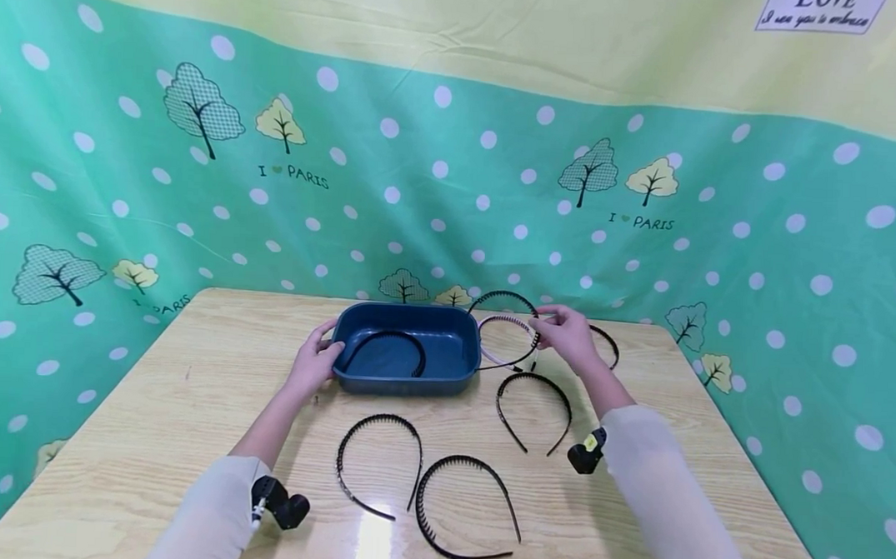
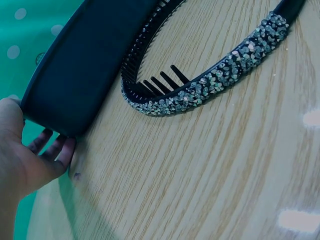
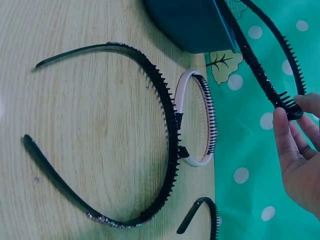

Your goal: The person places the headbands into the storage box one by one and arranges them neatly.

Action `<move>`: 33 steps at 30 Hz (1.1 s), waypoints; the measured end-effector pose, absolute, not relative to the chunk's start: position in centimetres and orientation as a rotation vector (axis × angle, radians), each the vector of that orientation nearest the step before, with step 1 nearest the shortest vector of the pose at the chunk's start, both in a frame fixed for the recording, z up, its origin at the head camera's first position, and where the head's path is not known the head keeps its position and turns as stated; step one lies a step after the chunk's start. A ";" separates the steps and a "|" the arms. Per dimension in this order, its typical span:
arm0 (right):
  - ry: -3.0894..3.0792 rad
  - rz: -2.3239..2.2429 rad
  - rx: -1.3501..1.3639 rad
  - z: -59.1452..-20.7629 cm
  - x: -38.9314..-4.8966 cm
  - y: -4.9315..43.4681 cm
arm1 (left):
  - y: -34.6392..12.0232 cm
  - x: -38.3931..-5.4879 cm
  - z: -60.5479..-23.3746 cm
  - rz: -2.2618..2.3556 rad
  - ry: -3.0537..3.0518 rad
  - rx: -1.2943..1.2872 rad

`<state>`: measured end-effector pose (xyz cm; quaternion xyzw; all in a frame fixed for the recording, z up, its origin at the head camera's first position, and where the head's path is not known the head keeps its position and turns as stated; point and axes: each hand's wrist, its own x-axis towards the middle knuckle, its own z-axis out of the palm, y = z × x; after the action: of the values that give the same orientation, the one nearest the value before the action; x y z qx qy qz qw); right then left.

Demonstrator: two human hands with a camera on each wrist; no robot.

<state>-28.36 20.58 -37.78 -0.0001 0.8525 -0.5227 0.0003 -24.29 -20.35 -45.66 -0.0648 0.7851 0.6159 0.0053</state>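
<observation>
My left hand (image 1: 313, 362) grips the left end of a dark blue plastic bin (image 1: 406, 386), thumb at the rim and fingers lower down. A black toothed headband (image 1: 390, 334) lies inside the bin. With my right hand (image 1: 568, 333) I pinch another black headband (image 3: 257, 67) by its curved middle, its ends pointing toward the bin's right side. In the right wrist view this headband shows small sparkles and comb teeth. Below it, a pink headband (image 3: 180, 97) with black teeth stands on the table.
On the wooden table (image 1: 211, 369) lie two black headbands in front, one a stone-covered headband (image 2: 205, 85). A black headband (image 1: 535, 376) rests right of the bin; another black headband (image 1: 614, 350) sits behind my right wrist. A green dotted curtain (image 1: 437, 196) hangs behind.
</observation>
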 end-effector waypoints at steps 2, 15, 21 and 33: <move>2.669 -1.662 0.005 -37.8 -28.5 20.4 | -20.3 -24.3 -45.6 1.933 2.448 -0.202; 2.632 -1.719 0.015 -38.1 -29.0 19.3 | -20.3 -24.4 -45.6 1.944 2.444 -0.191; 2.636 -1.705 0.029 -38.1 -29.1 18.7 | -20.3 -24.5 -45.7 1.949 2.443 -0.194; 2.642 -1.737 0.031 -38.2 -29.4 17.5 | -20.3 -24.5 -45.6 1.953 2.437 -0.202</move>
<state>-29.45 17.55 -38.23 0.0097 0.8354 -0.5494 -0.0102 -24.45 -20.30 -45.63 -0.0647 0.7786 0.6241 0.0061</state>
